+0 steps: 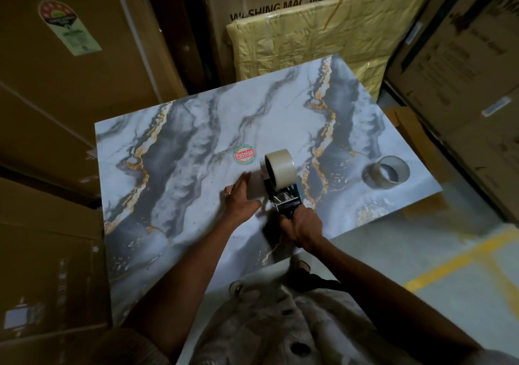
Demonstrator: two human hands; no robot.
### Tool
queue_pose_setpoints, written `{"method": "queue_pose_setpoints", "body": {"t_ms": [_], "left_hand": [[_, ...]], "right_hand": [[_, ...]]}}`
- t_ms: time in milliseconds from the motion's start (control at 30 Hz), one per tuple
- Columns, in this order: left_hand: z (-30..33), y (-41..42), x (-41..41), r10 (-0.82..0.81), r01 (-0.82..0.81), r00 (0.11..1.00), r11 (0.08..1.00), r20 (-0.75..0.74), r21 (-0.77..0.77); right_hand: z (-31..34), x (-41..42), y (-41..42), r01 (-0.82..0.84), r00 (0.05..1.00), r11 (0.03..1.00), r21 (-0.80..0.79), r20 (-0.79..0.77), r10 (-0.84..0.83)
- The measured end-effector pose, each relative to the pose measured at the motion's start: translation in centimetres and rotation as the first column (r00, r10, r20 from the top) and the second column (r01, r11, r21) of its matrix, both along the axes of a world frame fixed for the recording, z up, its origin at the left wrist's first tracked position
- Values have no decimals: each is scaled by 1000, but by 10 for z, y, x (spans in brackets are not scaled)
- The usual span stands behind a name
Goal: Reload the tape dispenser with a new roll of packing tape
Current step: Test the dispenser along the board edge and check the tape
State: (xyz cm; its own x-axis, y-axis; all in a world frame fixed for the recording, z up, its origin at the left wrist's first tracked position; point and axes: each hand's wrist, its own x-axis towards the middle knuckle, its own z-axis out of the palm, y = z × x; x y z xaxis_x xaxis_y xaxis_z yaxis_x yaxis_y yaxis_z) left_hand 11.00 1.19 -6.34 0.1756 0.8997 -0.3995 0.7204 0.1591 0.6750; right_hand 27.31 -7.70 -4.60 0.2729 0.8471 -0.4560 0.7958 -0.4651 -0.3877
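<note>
A full, pale roll of packing tape [280, 169] sits on the blue tape dispenser [288, 201], which stands on the marble-patterned tabletop [196, 145]. My right hand [302, 228] grips the dispenser's handle from below. Just left of the roll, my left hand [241, 197] has its fingers stretched out flat over the table; a stretch of clear tape seems to run from the roll toward it, though that is hard to tell. Near the table's right edge lies a nearly used-up tape roll [386, 172], mostly a cardboard core.
A round red and green sticker [245, 154] is on the tabletop behind my left hand. Large cardboard boxes [70, 83] stand at the left, back and right. A yellow wrapped flat package [317, 35] leans behind the table. Grey floor with a yellow line [449, 263] lies at the right.
</note>
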Motion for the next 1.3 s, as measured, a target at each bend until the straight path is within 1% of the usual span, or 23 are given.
{"method": "queue_pose_setpoints", "body": {"t_ms": [133, 200, 333, 433, 533, 567, 667, 733, 833, 1067, 1300], "left_hand": [[-1, 0, -2, -18, 17, 999, 1000, 35, 11], [-1, -2, -4, -14, 14, 999, 1000, 35, 6], [-10, -5, -2, -59, 60, 998, 998, -33, 36], [-17, -11, -2, -110, 115, 990, 992, -85, 48], [-22, -18, -3, -154, 159, 985, 985, -74, 61], [-22, -20, -4, -181, 187, 979, 981, -95, 53], [-22, -31, -4, -278, 288, 935, 957, -220, 16], [-23, -39, -5, -316, 331, 915, 943, -249, 19], [-28, -49, -5, -343, 357, 902, 934, -262, 6], [-19, -59, -4, -415, 435, 833, 900, -366, -30], [-16, -70, -1, -408, 422, 824, 905, -392, -55]], "right_hand": [[0, 6, -25, -6, 999, 1000, 4, -39, 6], [-1, 6, -44, -8, 1000, 1000, -11, 5, 8], [-11, 5, -74, 2, 1000, 1000, 1, 9, -2], [-13, 5, -72, 20, 1000, 1000, 3, 4, -20], [-12, 4, -71, 50, 999, 998, -26, 6, -50], [-14, 4, -71, 62, 998, 998, -29, 7, -62], [-16, 4, -71, 71, 997, 997, -44, 22, -70], [-15, 3, -70, 60, 998, 997, -37, 37, -59], [-11, 2, -70, 63, 998, 998, -20, 32, -62], [-4, -1, -70, 57, 997, 998, 5, 45, -57], [-9, 3, -76, 36, 999, 999, 28, 11, -36]]}}
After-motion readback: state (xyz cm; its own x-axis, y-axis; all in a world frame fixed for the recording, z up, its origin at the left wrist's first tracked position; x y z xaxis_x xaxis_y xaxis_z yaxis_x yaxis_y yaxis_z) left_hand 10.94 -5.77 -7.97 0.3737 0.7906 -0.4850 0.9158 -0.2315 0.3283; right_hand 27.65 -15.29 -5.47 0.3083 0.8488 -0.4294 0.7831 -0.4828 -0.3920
